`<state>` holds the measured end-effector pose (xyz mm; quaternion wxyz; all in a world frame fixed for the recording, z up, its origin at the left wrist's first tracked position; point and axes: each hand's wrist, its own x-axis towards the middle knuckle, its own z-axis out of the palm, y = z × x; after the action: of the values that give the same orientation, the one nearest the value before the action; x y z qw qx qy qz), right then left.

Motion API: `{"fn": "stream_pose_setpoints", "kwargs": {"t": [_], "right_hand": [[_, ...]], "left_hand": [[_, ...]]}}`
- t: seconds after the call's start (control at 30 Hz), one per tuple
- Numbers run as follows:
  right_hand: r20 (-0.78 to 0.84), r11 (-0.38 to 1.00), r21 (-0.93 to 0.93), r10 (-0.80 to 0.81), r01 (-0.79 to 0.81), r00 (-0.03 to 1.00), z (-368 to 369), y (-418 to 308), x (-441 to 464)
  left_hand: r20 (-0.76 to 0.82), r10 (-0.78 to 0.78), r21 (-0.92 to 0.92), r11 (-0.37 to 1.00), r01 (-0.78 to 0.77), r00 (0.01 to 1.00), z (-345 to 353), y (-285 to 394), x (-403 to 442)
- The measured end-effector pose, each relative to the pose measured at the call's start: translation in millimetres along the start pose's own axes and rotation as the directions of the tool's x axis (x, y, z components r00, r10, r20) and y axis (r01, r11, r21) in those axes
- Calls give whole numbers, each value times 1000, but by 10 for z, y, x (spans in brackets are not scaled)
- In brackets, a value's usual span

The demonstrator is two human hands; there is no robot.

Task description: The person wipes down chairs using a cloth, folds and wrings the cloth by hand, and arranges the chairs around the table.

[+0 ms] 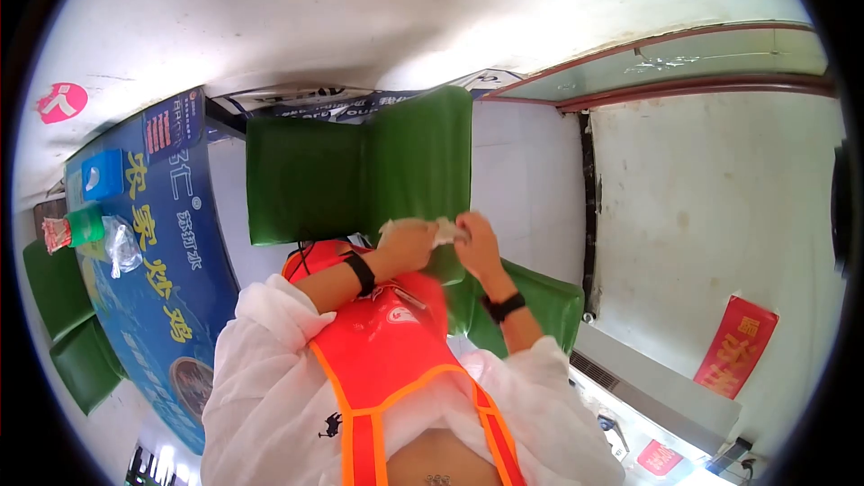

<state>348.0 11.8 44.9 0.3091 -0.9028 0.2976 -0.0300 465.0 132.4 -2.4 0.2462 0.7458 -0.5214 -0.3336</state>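
Observation:
A pale, crumpled cloth (445,232) stretches between my two hands, in front of the red apron (378,328) with orange edging. My left hand (408,246) is closed round one end of it, and some of the cloth sticks out past the fingers. At the other end, my right hand (478,245) pinches the cloth; its fingers are slightly blurred. Both wrists have black bands. Just beyond the hands stands a green chair (418,162), with its seat and backrest showing.
At the left, a blue printed table (180,243) holds a blue tissue box (103,174), a green container (85,224) and a clear plastic bag (121,246). Another green chair (549,306) is by my right forearm. A white wall unit (652,382) stands at the lower right.

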Motion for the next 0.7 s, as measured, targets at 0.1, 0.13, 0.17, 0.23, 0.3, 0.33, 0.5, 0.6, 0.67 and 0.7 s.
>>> {"fn": "stream_pose_setpoints", "kwargs": {"t": [0.1,0.13,0.17,0.23,0.3,0.33,0.5,0.6,0.67,0.7], "right_hand": [[55,993,13,113,-114,992,1,-167,-338],[108,983,-16,185,-184,977,-19,-202,-370],[104,982,-15,187,-186,977,-26,-186,-341],[35,988,-49,149,-147,988,-76,-126,-144],[-113,986,12,165,-165,980,-214,-181,165],[-130,986,4,164,-165,978,-261,-203,286],[-364,983,87,183,-162,913,-169,-167,522],[-346,985,-138,49,-102,937,188,49,131],[-370,968,-75,197,-240,908,265,-51,-187],[-365,966,-75,204,-247,908,286,-87,-301]], "left_hand": [[254,162,-23,987,-162,953,-117,-52,-153],[337,213,-69,977,-201,917,-193,-62,-152],[417,266,-122,964,-237,869,-243,-64,-153],[329,272,-114,962,-247,905,-344,-60,-50],[121,280,-111,957,-267,952,-470,-56,220],[10,286,-118,952,-283,958,-502,-40,365],[-210,212,-192,948,-253,954,-711,67,628],[-10,295,-128,947,-294,955,-422,-56,420],[114,371,-88,928,-363,921,-264,-93,166],[148,377,-87,926,-367,914,-209,-89,14]]}}
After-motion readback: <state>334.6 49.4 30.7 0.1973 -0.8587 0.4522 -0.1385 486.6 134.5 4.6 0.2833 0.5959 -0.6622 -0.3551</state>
